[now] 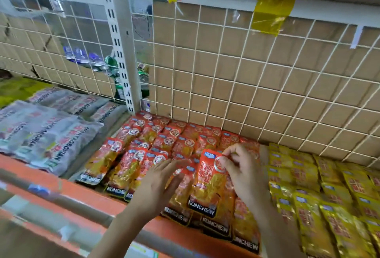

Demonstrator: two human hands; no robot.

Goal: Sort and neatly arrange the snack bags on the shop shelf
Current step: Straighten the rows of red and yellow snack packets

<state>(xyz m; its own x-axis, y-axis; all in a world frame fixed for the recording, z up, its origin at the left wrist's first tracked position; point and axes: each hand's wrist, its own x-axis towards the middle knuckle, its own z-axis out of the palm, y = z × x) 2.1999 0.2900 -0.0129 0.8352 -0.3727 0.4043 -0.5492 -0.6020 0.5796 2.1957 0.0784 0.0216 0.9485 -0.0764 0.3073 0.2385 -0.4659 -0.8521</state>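
Several red-orange snack bags [164, 140] marked KONCHEW lie in overlapping rows in the middle of the shelf. My right hand [238, 167] pinches the top edge of one red-orange bag [209, 183] that lies on the front row. Left of it, my left hand [160, 179] hovers with straight fingers spread over the neighbouring bags; it is blurred, and whether it touches them I cannot tell. Yellow snack bags [320, 192] fill the shelf to the right. Grey-white bags [45, 134] are stacked on the left.
The shelf's orange front rail [67, 190] runs across below my arms. A white wire grid backed with cardboard [246, 76] closes the rear. A white slotted upright [121, 52] splits the left bay from this one. Other packets [90, 60] show through the grid behind.
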